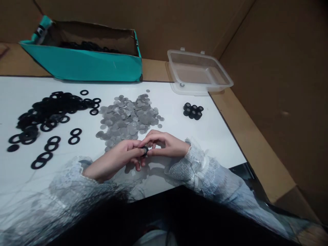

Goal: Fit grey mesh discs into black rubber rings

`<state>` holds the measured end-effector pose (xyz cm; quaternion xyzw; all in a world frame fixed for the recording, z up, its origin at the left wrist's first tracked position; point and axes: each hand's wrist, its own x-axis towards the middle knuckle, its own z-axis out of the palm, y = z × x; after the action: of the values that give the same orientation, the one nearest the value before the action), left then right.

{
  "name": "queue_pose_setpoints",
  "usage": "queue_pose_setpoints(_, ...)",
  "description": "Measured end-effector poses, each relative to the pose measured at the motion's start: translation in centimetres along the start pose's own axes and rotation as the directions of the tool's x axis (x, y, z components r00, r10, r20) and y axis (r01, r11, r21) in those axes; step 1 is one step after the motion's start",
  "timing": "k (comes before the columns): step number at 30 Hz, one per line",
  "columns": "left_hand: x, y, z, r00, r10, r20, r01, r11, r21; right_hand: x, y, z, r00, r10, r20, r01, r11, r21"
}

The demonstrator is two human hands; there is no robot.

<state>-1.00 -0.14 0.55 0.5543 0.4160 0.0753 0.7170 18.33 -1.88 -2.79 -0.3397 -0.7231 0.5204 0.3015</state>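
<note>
Between my two hands, just in front of the disc pile, is a small black ring with a grey centre. My left hand is closed on it with thumb and fingers. My right hand pinches at its right side, the fingertips meeting those of the left. Behind them spreads a heap of flat grey metal discs. Black rings lie in a pile on the left, with several loose ones nearer me. To the right sits a tight cluster of black rings with grey centres.
At the back left stands a teal cardboard box holding more black pieces. A clear plastic container is at the back right, with a small piece inside. Brown board walls enclose the white table surface.
</note>
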Motion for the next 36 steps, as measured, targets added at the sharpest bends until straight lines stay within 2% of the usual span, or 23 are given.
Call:
queue_pose_setpoints(4,0.1,-0.1,0.0,0.999,-0.009,-0.031,0.009,1.000,0.018,0.2,-0.2,0.1,0.996,0.045,-0.074,-0.049,0.998,-0.050)
queue_pose_setpoints(6,0.1,-0.2,-0.1,1.000,-0.004,-0.006,0.004,0.999,0.032,0.2,-0.2,0.1,0.996,0.043,-0.078,-0.048,0.997,-0.067)
queue_pose_setpoints(11,-0.1,0.2,-0.1,0.994,-0.009,0.108,0.005,1.000,0.030,0.0,-0.4,-0.4,0.993,0.024,0.116,-0.032,0.997,0.066)
queue_pose_setpoints(16,0.1,-0.1,-0.2,0.998,-0.029,0.060,0.024,0.997,0.076,0.0,-0.4,0.1,0.998,-0.059,-0.017,0.056,0.990,-0.130)
queue_pose_setpoints(20,0.3,-0.6,-0.4,0.997,-0.035,0.063,0.031,0.997,0.077,0.0,-0.2,0.6,0.991,-0.125,-0.047,0.113,0.971,-0.209)
queue_pose_setpoints(24,0.3,-0.6,-0.5,1.000,-0.006,0.012,0.006,0.999,0.053,-0.1,-0.1,0.7,0.981,-0.161,-0.110,0.122,0.948,-0.295)
queue_pose_setpoints(27,0.2,-0.5,-0.5,1.000,-0.004,0.019,0.003,0.998,0.061,-0.2,-0.1,0.4,0.984,-0.160,-0.075,0.135,0.955,-0.264)
queue_pose_setpoints(32,0.1,-0.1,-0.3,0.978,-0.014,0.208,0.005,0.999,0.043,-0.4,-0.7,-0.5,0.986,-0.119,0.119,0.129,0.988,-0.082)
queue_pose_setpoints(34,0.1,-0.2,-0.4,0.980,-0.023,0.199,0.008,0.997,0.076,-0.4,-0.8,-0.5,0.984,-0.133,0.120,0.148,0.981,-0.124)
queue_pose_setpoints(36,0.3,-0.5,-0.5,0.989,-0.025,0.147,0.006,0.992,0.129,-0.4,-0.8,0.0,0.982,-0.166,0.087,0.182,0.955,-0.236)
